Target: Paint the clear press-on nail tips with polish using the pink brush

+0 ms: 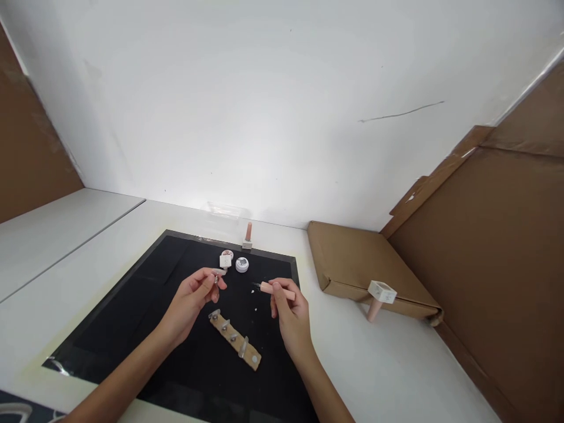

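My left hand (198,291) pinches a small metallic holder with a pale false nail tip (219,271) on it; the fingers partly hide the holder. In my right hand (288,308) is a nail polish brush (277,290) by its pink cap-handle, its dark bristles pointing left toward the nail tip but apart from it. Below and between the hands, a tan cardboard strip (235,339) bears several clear nail tips on small stands. A white square polish bottle (225,261) stands just beyond my left fingertips, beside round small pots, one of them white (242,265).
A black mat (185,358) covers the white table. At its far edge stands a pink-capped polish bottle (247,236). To the right lie a brown cardboard box (361,252) and another polish bottle (381,293), cap downward. A clear plastic tray (224,210) is by the wall.
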The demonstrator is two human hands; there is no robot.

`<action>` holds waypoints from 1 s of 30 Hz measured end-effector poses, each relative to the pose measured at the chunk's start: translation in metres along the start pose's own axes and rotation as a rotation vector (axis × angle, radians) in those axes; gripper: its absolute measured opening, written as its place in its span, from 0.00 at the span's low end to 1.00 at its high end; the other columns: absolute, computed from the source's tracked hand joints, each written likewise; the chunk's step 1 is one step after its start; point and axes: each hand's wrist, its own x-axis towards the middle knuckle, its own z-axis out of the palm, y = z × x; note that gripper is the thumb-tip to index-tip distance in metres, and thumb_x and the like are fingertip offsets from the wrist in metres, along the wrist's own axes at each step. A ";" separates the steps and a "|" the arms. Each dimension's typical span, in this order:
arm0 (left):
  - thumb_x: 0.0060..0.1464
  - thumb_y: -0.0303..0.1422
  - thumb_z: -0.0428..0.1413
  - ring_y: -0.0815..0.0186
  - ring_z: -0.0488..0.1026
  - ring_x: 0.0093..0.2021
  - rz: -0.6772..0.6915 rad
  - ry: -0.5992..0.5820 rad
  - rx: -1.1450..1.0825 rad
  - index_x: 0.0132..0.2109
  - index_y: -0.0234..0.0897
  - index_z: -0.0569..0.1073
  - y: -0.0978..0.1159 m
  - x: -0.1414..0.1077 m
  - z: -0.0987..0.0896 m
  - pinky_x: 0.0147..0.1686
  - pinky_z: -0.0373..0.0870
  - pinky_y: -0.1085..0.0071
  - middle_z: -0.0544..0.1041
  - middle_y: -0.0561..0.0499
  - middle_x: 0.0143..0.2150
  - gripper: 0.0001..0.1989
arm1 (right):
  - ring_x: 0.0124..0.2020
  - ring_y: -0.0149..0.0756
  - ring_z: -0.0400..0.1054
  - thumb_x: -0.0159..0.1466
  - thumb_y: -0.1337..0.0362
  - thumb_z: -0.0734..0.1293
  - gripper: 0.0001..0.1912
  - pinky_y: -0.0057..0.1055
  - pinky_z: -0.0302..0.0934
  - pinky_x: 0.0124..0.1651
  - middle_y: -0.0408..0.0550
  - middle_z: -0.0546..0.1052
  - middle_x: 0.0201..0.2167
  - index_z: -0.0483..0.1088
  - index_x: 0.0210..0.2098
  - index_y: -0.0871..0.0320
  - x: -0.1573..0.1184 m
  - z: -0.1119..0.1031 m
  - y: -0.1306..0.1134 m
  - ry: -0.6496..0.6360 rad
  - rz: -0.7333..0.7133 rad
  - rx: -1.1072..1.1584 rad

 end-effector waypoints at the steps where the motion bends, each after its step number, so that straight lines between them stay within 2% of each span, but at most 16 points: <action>1: 0.49 0.43 0.62 0.74 0.64 0.24 -0.013 0.021 -0.030 0.34 0.33 0.75 -0.001 -0.008 -0.001 0.28 0.64 0.77 0.74 0.52 0.28 0.16 | 0.15 0.26 0.51 0.61 0.48 0.63 0.18 0.23 0.46 0.18 0.35 0.59 0.12 0.69 0.30 0.57 0.000 0.001 0.001 -0.005 0.007 0.005; 5: 0.47 0.44 0.63 0.75 0.63 0.22 -0.065 0.118 -0.130 0.31 0.34 0.74 -0.016 -0.040 -0.005 0.26 0.65 0.78 0.72 0.54 0.25 0.16 | 0.16 0.26 0.50 0.61 0.47 0.63 0.19 0.23 0.47 0.18 0.35 0.59 0.12 0.69 0.30 0.58 -0.001 0.003 0.006 -0.029 0.032 0.034; 9: 0.36 0.41 0.70 0.74 0.67 0.23 -0.152 0.209 -0.165 0.31 0.33 0.76 -0.037 -0.068 -0.002 0.26 0.67 0.77 0.77 0.50 0.28 0.18 | 0.15 0.25 0.50 0.60 0.47 0.64 0.19 0.23 0.46 0.18 0.35 0.60 0.12 0.69 0.30 0.58 -0.001 0.004 0.010 -0.042 0.051 0.061; 11: 0.35 0.41 0.70 0.73 0.68 0.23 -0.197 0.260 -0.113 0.29 0.33 0.77 -0.046 -0.079 0.003 0.26 0.67 0.76 0.78 0.48 0.29 0.18 | 0.15 0.25 0.49 0.60 0.46 0.64 0.20 0.23 0.45 0.18 0.34 0.59 0.12 0.68 0.29 0.58 0.000 0.005 0.012 -0.043 0.058 0.073; 13: 0.37 0.44 0.68 0.71 0.67 0.23 -0.176 0.303 -0.009 0.29 0.34 0.78 -0.054 -0.088 0.009 0.26 0.67 0.75 0.78 0.49 0.28 0.18 | 0.15 0.25 0.49 0.60 0.46 0.63 0.20 0.23 0.45 0.18 0.34 0.59 0.12 0.68 0.30 0.58 -0.001 0.005 0.013 -0.044 0.062 0.085; 17: 0.43 0.48 0.64 0.69 0.66 0.24 0.003 0.245 0.243 0.27 0.35 0.79 -0.073 -0.101 0.019 0.25 0.65 0.75 0.72 0.50 0.26 0.18 | 0.15 0.25 0.50 0.60 0.47 0.64 0.19 0.23 0.47 0.18 0.34 0.59 0.13 0.68 0.29 0.58 -0.002 0.005 0.011 -0.044 0.066 0.110; 21: 0.51 0.45 0.59 0.74 0.59 0.19 0.182 0.172 0.527 0.28 0.36 0.78 -0.092 -0.107 0.025 0.19 0.58 0.76 0.69 0.51 0.26 0.16 | 0.15 0.25 0.49 0.60 0.48 0.64 0.18 0.24 0.46 0.19 0.33 0.58 0.12 0.67 0.28 0.58 -0.004 0.006 0.009 -0.040 0.069 0.125; 23: 0.54 0.43 0.56 0.74 0.58 0.18 0.242 0.155 0.640 0.30 0.37 0.79 -0.100 -0.108 0.027 0.18 0.57 0.76 0.70 0.51 0.28 0.15 | 0.14 0.24 0.49 0.60 0.48 0.64 0.18 0.24 0.45 0.19 0.33 0.58 0.12 0.67 0.28 0.58 -0.004 0.006 0.009 -0.038 0.072 0.134; 26: 0.57 0.39 0.54 0.73 0.62 0.19 0.327 0.129 0.756 0.32 0.38 0.79 -0.106 -0.108 0.030 0.20 0.60 0.77 0.73 0.49 0.29 0.12 | 0.14 0.24 0.49 0.60 0.48 0.64 0.18 0.24 0.45 0.19 0.33 0.58 0.13 0.67 0.28 0.58 -0.004 0.006 0.008 -0.037 0.076 0.150; 30: 0.59 0.35 0.53 0.67 0.71 0.25 0.403 0.126 0.860 0.35 0.39 0.79 -0.108 -0.108 0.034 0.23 0.66 0.76 0.77 0.47 0.30 0.11 | 0.14 0.24 0.50 0.59 0.48 0.64 0.18 0.24 0.46 0.19 0.34 0.59 0.13 0.68 0.28 0.58 -0.004 0.007 0.006 -0.039 0.087 0.167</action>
